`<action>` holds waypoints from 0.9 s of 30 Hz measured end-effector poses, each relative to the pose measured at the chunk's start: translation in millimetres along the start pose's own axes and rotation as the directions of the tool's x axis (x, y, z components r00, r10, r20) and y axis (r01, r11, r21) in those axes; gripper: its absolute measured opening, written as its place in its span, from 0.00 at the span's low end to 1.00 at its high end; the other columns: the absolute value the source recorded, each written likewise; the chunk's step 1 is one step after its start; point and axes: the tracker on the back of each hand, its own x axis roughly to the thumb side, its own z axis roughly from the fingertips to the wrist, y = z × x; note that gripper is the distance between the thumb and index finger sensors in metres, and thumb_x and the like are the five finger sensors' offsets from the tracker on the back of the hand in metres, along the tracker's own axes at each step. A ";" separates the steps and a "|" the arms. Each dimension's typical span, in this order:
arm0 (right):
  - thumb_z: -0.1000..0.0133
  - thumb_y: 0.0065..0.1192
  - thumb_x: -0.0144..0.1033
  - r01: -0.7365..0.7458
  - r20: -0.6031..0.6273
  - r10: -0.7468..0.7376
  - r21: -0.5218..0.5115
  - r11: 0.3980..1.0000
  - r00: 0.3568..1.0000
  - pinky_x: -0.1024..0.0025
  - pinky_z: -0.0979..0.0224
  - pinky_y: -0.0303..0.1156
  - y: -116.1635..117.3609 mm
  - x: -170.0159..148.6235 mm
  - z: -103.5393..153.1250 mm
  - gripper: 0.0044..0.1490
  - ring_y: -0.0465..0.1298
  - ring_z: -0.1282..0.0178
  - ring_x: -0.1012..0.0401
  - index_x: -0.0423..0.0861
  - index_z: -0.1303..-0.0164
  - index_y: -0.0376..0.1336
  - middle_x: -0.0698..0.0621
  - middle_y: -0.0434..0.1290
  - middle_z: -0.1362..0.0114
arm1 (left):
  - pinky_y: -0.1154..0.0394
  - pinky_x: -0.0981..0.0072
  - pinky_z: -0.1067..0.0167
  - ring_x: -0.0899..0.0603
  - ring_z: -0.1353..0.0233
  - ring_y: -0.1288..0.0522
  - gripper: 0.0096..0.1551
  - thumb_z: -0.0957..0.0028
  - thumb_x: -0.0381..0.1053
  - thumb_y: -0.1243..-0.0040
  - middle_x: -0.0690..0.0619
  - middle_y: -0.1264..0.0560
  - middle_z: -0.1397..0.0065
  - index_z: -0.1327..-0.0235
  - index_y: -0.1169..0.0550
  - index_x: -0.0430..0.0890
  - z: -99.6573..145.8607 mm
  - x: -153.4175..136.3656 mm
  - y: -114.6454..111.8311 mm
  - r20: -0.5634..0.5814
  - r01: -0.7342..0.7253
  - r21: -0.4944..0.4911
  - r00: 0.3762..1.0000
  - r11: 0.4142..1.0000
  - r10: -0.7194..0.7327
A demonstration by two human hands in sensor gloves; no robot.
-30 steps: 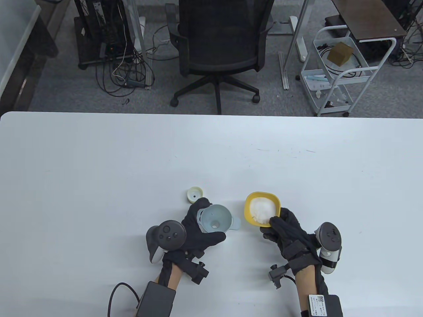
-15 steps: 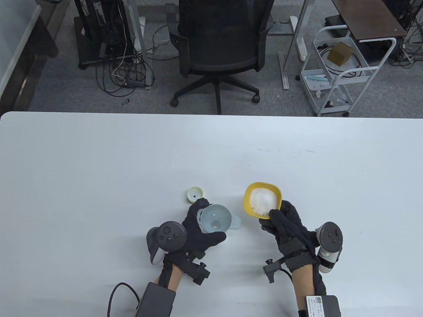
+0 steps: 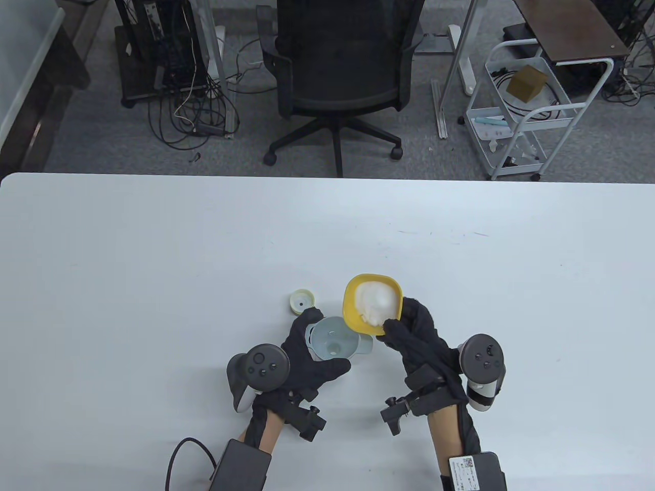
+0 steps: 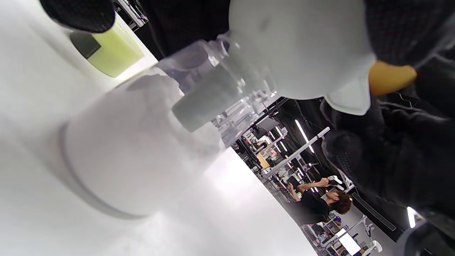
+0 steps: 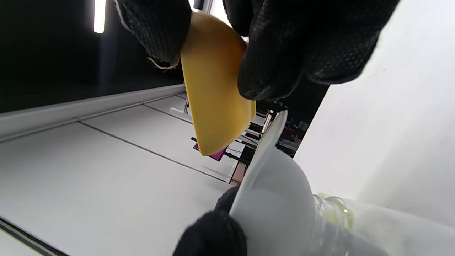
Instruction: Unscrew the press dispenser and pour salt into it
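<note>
A pale blue funnel (image 3: 332,338) sits in the neck of the clear dispenser bottle (image 4: 142,156), which stands on the table with white salt inside. My left hand (image 3: 312,353) grips the funnel and bottle neck. My right hand (image 3: 409,332) pinches the rim of a yellow bowl (image 3: 372,303) of salt (image 3: 376,300), held in the air with its near edge over the funnel's right rim. In the right wrist view the yellow bowl (image 5: 213,96) hangs just above the funnel (image 5: 273,199). The pale green unscrewed cap (image 3: 302,301) lies on the table behind the left hand.
The white table (image 3: 153,255) stretches far to the left, right and back. Beyond its far edge stand a black office chair (image 3: 337,66) and a white wire cart (image 3: 522,112).
My right hand has lifted the yellow bowl off the table and carried it left, to the funnel's right rim. The left hand has stayed on the funnel.
</note>
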 end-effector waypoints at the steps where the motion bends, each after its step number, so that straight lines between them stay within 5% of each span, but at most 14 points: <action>1: 0.32 0.57 0.41 -0.028 0.018 0.028 0.009 1.000 0.999 0.39 0.32 0.73 3.1 2.5 0.8 0.49 0.77 0.37 0.45 0.18 0.19 0.45 0.23 0.64 0.27 | 0.32 0.18 0.37 0.34 0.23 0.24 0.79 0.61 0.81 0.35 0.40 0.31 0.18 0.11 0.52 0.37 0.0 0.1 0.0 0.000 0.002 0.000 1.000 1.000 -0.002; 14: 0.34 0.58 0.38 -0.260 0.164 0.253 0.024 0.965 0.953 0.39 0.31 0.72 23.1 19.1 4.7 0.48 0.76 0.36 0.44 0.22 0.17 0.45 0.23 0.63 0.25 | 0.32 0.18 0.37 0.33 0.24 0.24 0.79 0.62 0.81 0.35 0.40 0.31 0.18 0.11 0.51 0.36 0.2 0.3 0.3 0.001 0.010 0.001 1.000 1.000 -0.010; 27: 0.35 0.59 0.37 -0.318 0.198 0.304 0.040 0.947 0.932 0.38 0.30 0.71 26.4 19.7 4.5 0.48 0.75 0.35 0.44 0.23 0.16 0.45 0.24 0.61 0.24 | 0.32 0.18 0.37 0.33 0.24 0.24 0.79 0.61 0.81 0.35 0.40 0.30 0.18 0.11 0.51 0.36 0.1 0.5 0.9 0.003 0.014 -0.002 1.000 1.000 -0.014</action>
